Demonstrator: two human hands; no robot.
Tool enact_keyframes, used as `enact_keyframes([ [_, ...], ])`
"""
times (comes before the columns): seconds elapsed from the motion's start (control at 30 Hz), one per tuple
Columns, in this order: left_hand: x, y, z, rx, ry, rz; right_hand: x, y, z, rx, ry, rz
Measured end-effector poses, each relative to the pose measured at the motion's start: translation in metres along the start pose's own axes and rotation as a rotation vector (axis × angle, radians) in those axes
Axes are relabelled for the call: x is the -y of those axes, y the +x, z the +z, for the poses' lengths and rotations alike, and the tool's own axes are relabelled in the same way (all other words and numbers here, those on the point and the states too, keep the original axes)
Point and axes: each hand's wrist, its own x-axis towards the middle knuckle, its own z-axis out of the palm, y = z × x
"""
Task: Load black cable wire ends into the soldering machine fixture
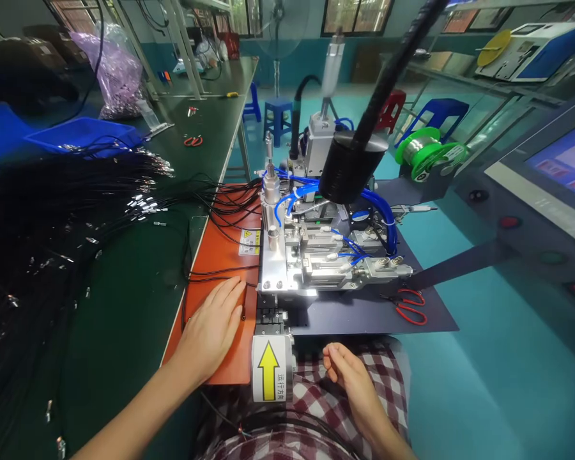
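My left hand (213,329) lies palm down on the orange board (220,370), its fingers stretched out. A short length of black cable (244,303) shows by its fingertips and thumb, and I see no grip on it. More black cables cross the board just beyond and run into the machine (316,249), a metal unit with blue air tubes. Over my lap, my right hand (347,370) is loosely closed with its fingers curled, and nothing shows in it. Between the hands sits a roller cover with a yellow arrow label (268,370).
Bundles of black cables (76,191) with metal terminals cover the left table. Red-handled snips (409,306) lie on the dark plate at right. A black cylinder (349,166) hangs over the machine. A green wire spool (421,153) and a screen panel (556,166) stand on the right.
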Motion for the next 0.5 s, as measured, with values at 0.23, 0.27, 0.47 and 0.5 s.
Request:
enact_keyframes([
  [0.23,-0.005,-0.050,-0.041,0.221,-0.221,0.393,0.005,0.001,-0.022,-0.075,-0.024,-0.013],
  [0.27,-0.008,-0.058,-0.046,0.295,-0.186,0.458,0.009,-0.001,-0.025,-0.097,-0.032,-0.030],
  [0.47,-0.018,-0.061,-0.054,0.348,-0.235,0.465,0.048,-0.028,-0.010,-0.096,-0.206,-0.162],
  [0.5,-0.020,-0.054,-0.054,0.325,-0.340,0.386,0.056,-0.034,-0.002,-0.055,-0.259,-0.189],
])
